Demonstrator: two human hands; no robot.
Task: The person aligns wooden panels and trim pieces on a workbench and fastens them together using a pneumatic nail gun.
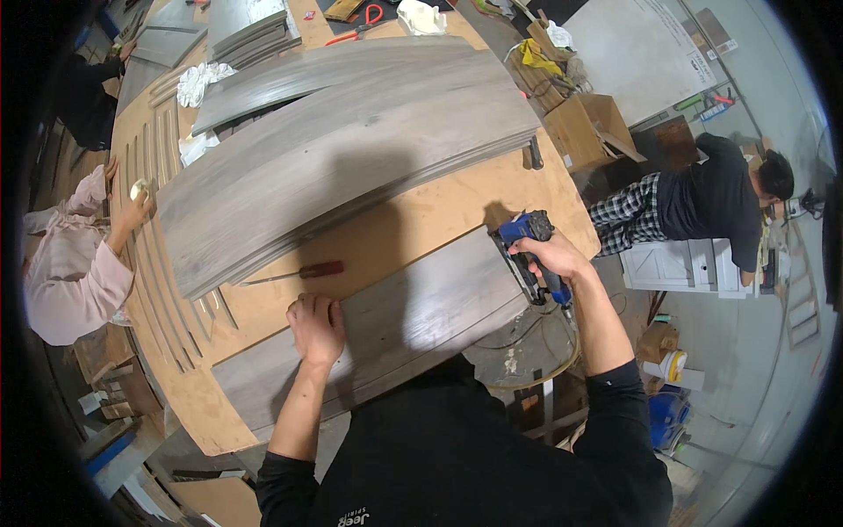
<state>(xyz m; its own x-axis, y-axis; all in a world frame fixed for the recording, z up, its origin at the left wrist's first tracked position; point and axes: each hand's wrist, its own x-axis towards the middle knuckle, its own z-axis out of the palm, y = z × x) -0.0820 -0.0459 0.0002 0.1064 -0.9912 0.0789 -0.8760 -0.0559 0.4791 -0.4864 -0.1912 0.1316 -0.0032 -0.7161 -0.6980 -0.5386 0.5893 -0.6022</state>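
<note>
A long grey wood-grain board (439,294) lies before me along the near edge of the table. My left hand (316,329) rests at the board's far edge, its fingers curled against it; the fingertips are partly hidden. In my right hand (559,256) is a blue and black nail gun (529,227), its fingers wrapped round the handle. The nail gun's black nose and magazine lie along the board's right end. A screwdriver (321,269) with a red handle lies on the table just beyond my left hand.
Stacked grey boards (351,140) spread across the tan table (457,191). Thin strips (158,228) lie at left, where a person in pink (79,263) holds a pale wad. Red-handled pliers (356,33) lie at the far edge. Another person (702,189) bends over white panels at right. An air hose (562,362) hangs below.
</note>
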